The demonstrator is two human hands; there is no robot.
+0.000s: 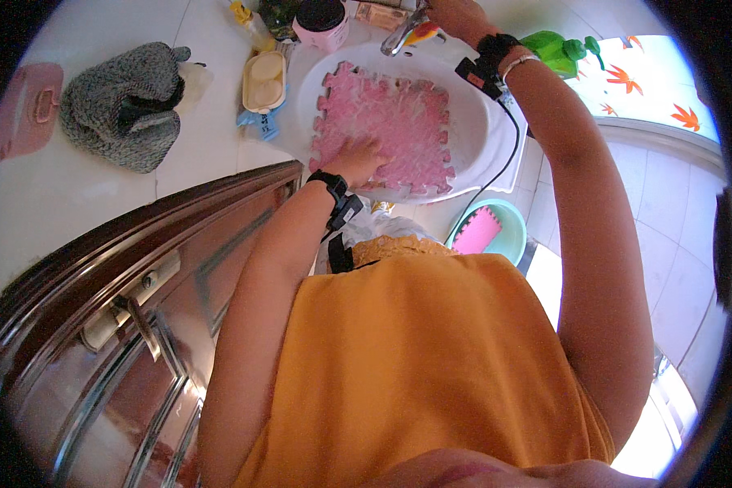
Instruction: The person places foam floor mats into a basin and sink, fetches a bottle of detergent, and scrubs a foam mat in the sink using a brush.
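Note:
A pink foam mat tile (390,122) with jigsaw edges lies in the white washbasin (476,138), its surface streaked with whitish suds or water. My left hand (359,161) rests on the tile's lower left part, fingers stretched out and nothing held. At the far side of the basin, my right hand (457,18) grips the top of the metal faucet (400,34); its fingertips are partly hidden. An orange-red patch shows beside the spout. Whether water runs from it I cannot tell.
Left of the basin are a soap dish (264,81), a blue packet (259,124), a pink jar (323,26) and a yellow-capped bottle (250,24). A green pump bottle (555,50) lies right. Below stands a mint tub (508,224) holding another pink tile (477,231). A brown door (138,342) is at left.

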